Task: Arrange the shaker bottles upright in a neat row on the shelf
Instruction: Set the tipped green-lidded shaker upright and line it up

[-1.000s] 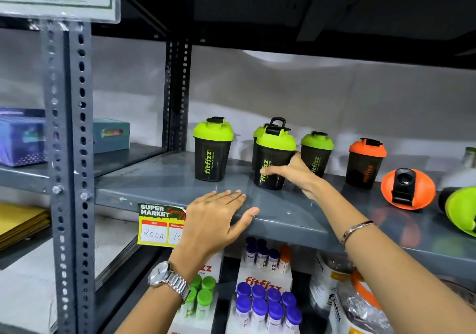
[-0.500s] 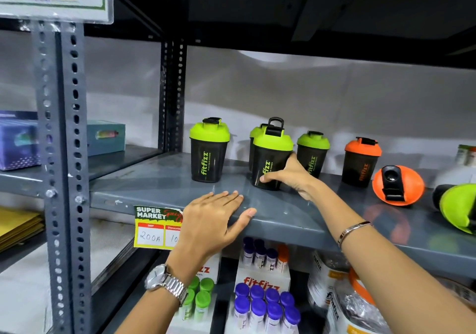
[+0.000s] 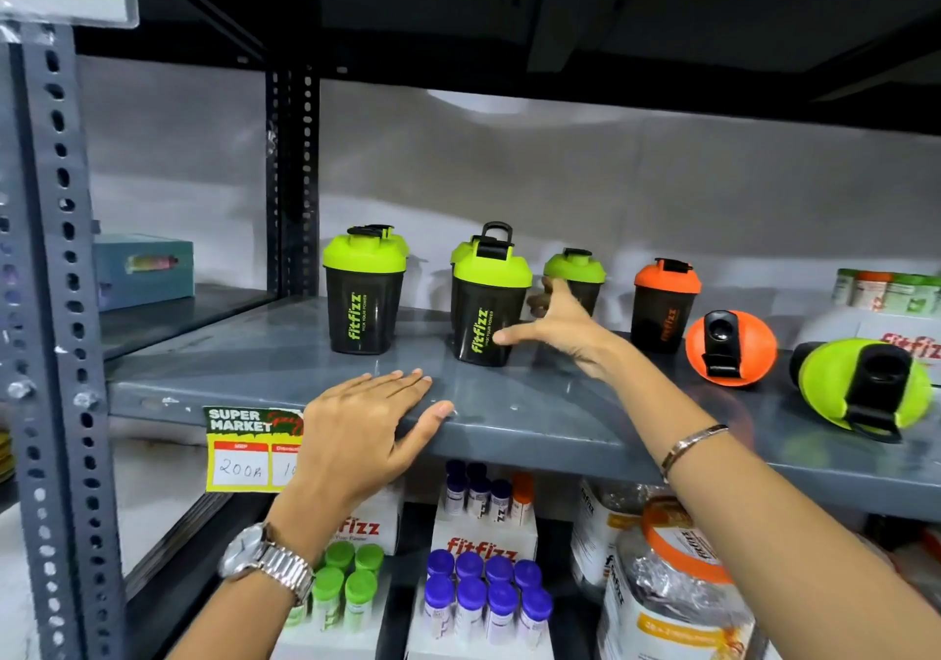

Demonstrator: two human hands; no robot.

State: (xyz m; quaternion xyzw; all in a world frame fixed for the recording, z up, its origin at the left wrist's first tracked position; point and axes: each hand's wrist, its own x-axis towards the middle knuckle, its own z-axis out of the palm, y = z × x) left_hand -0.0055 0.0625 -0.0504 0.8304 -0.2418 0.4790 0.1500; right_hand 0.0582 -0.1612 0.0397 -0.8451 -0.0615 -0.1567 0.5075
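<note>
Shaker bottles stand and lie along your grey metal shelf (image 3: 534, 404). Leftmost, a green-lidded shaker (image 3: 364, 297) is upright near the upright post. Your left hand (image 3: 366, 435) lies flat and empty on the shelf's front edge, likely to steady you as you reach. Next, the front green shaker (image 3: 486, 303) stands ahead of another one half hidden behind it; your right hand (image 3: 565, 328) is spread open beside it, thumb at its wall, gripping nothing. Behind that hand stands a further green shaker (image 3: 575, 272), then an upright orange shaker (image 3: 664, 303). Two bottles lie tipped toward you: an orange one (image 3: 730, 348) and a green one (image 3: 860, 389). Boxed tubes fill the shelf below.
</note>
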